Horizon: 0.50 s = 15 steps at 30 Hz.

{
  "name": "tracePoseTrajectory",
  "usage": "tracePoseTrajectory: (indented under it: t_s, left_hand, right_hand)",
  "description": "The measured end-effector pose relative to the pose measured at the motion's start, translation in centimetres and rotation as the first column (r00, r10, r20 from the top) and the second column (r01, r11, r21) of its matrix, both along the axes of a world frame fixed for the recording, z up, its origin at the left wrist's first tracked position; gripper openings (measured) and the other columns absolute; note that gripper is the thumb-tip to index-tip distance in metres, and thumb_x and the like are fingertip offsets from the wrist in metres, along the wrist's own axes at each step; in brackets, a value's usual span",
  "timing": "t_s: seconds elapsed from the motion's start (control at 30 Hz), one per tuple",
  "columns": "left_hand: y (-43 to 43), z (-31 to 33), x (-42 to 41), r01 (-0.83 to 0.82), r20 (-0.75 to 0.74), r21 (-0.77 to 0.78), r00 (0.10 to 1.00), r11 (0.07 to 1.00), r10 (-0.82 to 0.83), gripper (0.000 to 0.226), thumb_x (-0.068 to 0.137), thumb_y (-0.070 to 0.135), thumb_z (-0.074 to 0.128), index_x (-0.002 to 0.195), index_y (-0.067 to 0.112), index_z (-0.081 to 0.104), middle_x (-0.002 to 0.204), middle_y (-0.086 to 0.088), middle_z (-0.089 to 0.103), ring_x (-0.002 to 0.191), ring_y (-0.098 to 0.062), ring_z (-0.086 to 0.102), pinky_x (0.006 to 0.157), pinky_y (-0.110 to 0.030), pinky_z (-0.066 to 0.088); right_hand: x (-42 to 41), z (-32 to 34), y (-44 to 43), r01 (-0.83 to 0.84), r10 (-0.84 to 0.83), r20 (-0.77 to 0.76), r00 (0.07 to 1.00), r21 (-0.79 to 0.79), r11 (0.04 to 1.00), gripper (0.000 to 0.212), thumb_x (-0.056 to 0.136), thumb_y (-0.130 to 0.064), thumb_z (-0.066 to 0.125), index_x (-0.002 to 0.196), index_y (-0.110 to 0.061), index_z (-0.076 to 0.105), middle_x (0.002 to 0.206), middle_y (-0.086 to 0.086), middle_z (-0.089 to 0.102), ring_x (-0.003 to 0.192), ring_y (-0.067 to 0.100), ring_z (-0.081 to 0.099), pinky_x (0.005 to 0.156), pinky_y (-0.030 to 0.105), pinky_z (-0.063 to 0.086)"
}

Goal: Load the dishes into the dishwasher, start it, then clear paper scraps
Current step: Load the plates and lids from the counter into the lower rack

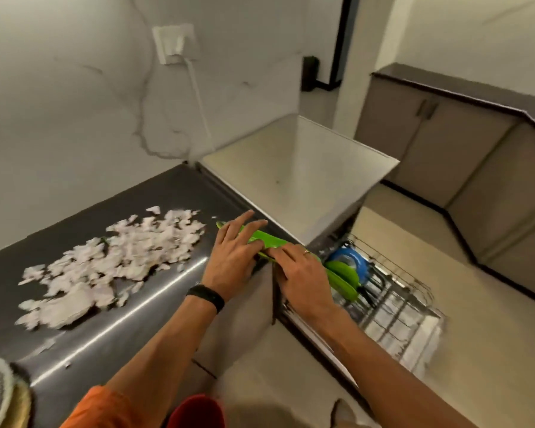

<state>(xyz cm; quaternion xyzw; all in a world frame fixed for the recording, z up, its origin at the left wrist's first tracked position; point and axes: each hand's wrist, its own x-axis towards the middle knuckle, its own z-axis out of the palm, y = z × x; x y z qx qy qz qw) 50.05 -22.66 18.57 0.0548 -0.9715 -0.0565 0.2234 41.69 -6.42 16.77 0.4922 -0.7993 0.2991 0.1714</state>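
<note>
A wire rack (414,288) stands pulled out at the lower right of the frame, below the white dishwasher (331,180) in the middle. At the rack's near left corner a blue plate (357,262) stands on edge, with something green just in front of it. The rest of the rack is too blurred to tell what it holds.

A green plate (269,240) lies at the right edge of the dark counter (167,196), reaching out toward the rack. Whether the green in the rack is the same plate, I cannot tell. The left hand (232,257) rests on top of the plate with its fingers straight and spread. It wears a black wristband (206,296). The right hand (303,273) lies over the plate's right part, with a ring (306,251) on one finger. Whether its thumb grips underneath cannot be seen.

Torn paper scraps (121,261) lie heaped on the counter at the left, apart from both hands.
</note>
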Motion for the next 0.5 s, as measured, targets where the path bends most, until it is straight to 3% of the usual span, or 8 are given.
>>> tracePoseTrajectory:
  t_s: [0.1, 0.27, 0.4, 0.5]
  left_hand:
    - [4.2, -1.9, -5.1, 0.094, 0.054, 0.045, 0.994, 0.995, -0.096, 0.03, 0.072, 0.004, 0.083, 0.096, 0.021, 0.076, 0.14, -0.002, 0.061, 0.138, -0.029, 0.047, 0.111, -0.053, 0.036]
    - [9.1, -6.5, -11.8, 0.158, 0.218, 0.114, 0.959, 0.981, -0.18, 0.041, 0.06, 0.001, 0.084, 0.091, 0.025, 0.073, 0.126, 0.004, 0.068, 0.111, -0.021, 0.066, 0.112, -0.043, 0.028]
    - [11.6, -11.0, -15.8, 0.167, 0.36, 0.178, 0.906, 0.97, -0.223, 0.029, 0.07, 0.012, 0.078, 0.093, 0.029, 0.073, 0.109, 0.009, 0.071, 0.102, -0.018, 0.068, 0.103, -0.038, 0.032]
    - [12.9, -14.4, -18.0, 0.172, 0.434, 0.199, 0.867, 0.965, -0.244, 0.019, 0.079, 0.025, 0.065, 0.096, 0.032, 0.071, 0.098, 0.012, 0.071, 0.098, -0.018, 0.068, 0.1, -0.04, 0.039]
  right_hand:
    - [-3.7, -1.4, 5.1, 0.087, -0.101, 0.098, 0.99, 0.135, 0.987, 0.038, 0.083, -0.02, 0.065, 0.12, -0.018, 0.066, 0.109, 0.002, 0.068, 0.094, 0.026, 0.065, 0.073, 0.04, 0.057]
    - [-10.1, -5.4, 12.6, 0.123, -0.252, 0.271, 0.929, 0.416, 0.901, 0.058, 0.075, -0.023, 0.084, 0.129, -0.02, 0.065, 0.119, 0.001, 0.072, 0.099, 0.026, 0.072, 0.071, 0.038, 0.059]
    - [-14.3, -8.7, 16.5, 0.012, -0.251, 0.336, 0.908, 0.578, 0.816, 0.039, 0.101, -0.028, 0.052, 0.14, -0.034, 0.053, 0.123, 0.001, 0.069, 0.104, 0.029, 0.068, 0.077, 0.039, 0.055]
    - [-16.6, -11.4, 18.3, -0.008, -0.286, 0.377, 0.881, 0.616, 0.787, 0.036, 0.104, -0.031, 0.046, 0.139, -0.037, 0.051, 0.122, 0.0, 0.069, 0.105, 0.029, 0.068, 0.078, 0.04, 0.054]
